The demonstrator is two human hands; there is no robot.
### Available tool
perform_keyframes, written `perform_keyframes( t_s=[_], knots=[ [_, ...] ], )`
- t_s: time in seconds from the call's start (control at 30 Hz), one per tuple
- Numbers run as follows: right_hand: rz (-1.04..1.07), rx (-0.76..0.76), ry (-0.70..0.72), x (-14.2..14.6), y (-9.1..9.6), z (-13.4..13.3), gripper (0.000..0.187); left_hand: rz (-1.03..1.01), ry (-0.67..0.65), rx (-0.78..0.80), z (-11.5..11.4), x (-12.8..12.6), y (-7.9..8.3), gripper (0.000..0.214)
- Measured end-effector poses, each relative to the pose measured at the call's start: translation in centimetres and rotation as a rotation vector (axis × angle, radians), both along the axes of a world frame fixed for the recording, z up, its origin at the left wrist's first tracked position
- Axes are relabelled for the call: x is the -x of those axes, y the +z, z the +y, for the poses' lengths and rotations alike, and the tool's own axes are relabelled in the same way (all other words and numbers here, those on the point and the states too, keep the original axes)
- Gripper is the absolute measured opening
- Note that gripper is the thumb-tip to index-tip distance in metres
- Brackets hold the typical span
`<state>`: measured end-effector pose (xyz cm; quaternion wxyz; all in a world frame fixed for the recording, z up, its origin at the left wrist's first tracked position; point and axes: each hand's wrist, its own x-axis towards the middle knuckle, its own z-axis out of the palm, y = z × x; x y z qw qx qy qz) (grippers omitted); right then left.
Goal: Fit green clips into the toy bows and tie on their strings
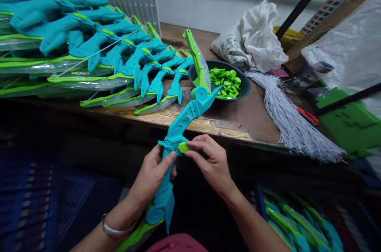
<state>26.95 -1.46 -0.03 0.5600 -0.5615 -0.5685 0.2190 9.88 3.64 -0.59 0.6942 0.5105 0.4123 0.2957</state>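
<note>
My left hand (154,170) is wrapped round the middle of a turquoise toy bow (182,119) with lime-green limbs. The bow slants up and away from me, one limb standing near the bowl and the other low by my lap. Between the thumb and fingertips of my right hand (210,160) is a small lime-green plastic piece (183,147). That piece lies against the recess in the bow's middle; whether it is seated there I cannot tell. Behind the upper limb, a dark bowl (245,87) holds many similar green pieces (228,81).
Many turquoise and green bows (119,45) are piled on the left of the table (208,125). At the right are a bundle of white strings (282,113), red-handled scissors (308,116), a white sack (250,37) and a green sheet (348,121). A crate of bows (297,220) stands below right.
</note>
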Motion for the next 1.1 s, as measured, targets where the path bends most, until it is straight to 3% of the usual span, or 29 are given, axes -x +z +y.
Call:
perform_keyframes(
  t_s=[0.2, 0.4, 0.53, 0.6, 0.67, 0.77, 0.93, 1.0, 1.1],
  knots=[
    [-0.36, -0.131, 0.003, -0.2, -0.8, -0.6, 0.024, 0.014, -0.028, -0.017, -0.6, -0.3, -1.1, 0.035],
    [-0.577, -0.207, -0.042, 0.2, -1.4, -1.2, 0.031, 0.142, -0.031, -0.156, -0.6, -0.7, -0.7, 0.036],
    [-0.319, -0.108, -0.05, 0.5, -1.3, -1.0, 0.024, 0.179, -0.042, -0.187, -0.3, -0.4, -0.4, 0.035],
    [-0.055, 0.029, -0.065, 0.2, -1.3, -0.6, 0.039, 0.19, -0.044, -0.227, -0.1, 0.0, -0.3, 0.032],
    [0.229, 0.232, 0.066, -0.2, -1.5, -0.1, 0.057, 0.214, -0.045, -0.29, -0.1, 0.4, -0.3, 0.028],
    [0.49, 0.46, 0.335, -0.8, -1.7, 0.1, 0.048, 0.252, -0.075, -0.347, -0.1, 0.8, -0.4, 0.025],
    [0.361, 0.403, 0.32, -1.3, -1.8, -0.4, 0.035, 0.324, -0.095, -0.411, -0.8, 0.5, -0.9, 0.025],
    [0.334, 0.394, 0.335, -1.2, -2.2, -0.5, 0.036, 0.348, -0.085, -0.434, -1.0, 0.3, -1.2, 0.026],
    [0.381, 0.449, 0.248, -0.5, -3.0, -0.6, 0.042, 0.368, -0.079, -0.37, -0.4, 0.6, -1.6, 0.031]
  ],
)
